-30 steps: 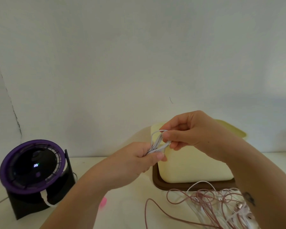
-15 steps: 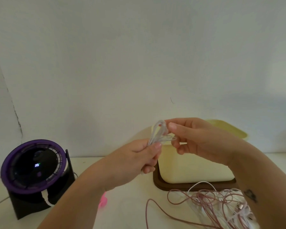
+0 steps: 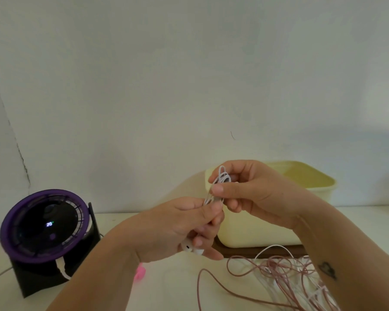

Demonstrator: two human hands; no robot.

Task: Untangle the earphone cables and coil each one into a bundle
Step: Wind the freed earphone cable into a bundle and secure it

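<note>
A person's left hand (image 3: 180, 227) grips the bottom of a small white earphone cable coil (image 3: 218, 187), held above the table (image 3: 166, 288). Their right hand (image 3: 252, 194) pinches its loops. One bundle looks nearly finished; the pink-and-white cable tangle (image 3: 290, 277) lies unsorted on the table.

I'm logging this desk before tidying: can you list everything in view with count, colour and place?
table: one, white, across the foreground
fan: one, purple ring on black stand, table's left side
tray: one, brown, on the table, right of centre
bin: one, pale yellow, on the tray
small pink object: one, pink, on the table, centre-left
cable tangle: one heap, pink and white, table's lower right
white earphone cable: one, white, coiled, held up at centre
earbuds: count unclear, white, beneath the left hand
left hand: grips the coil's lower end
right hand: pinches the coil's upper part
</note>
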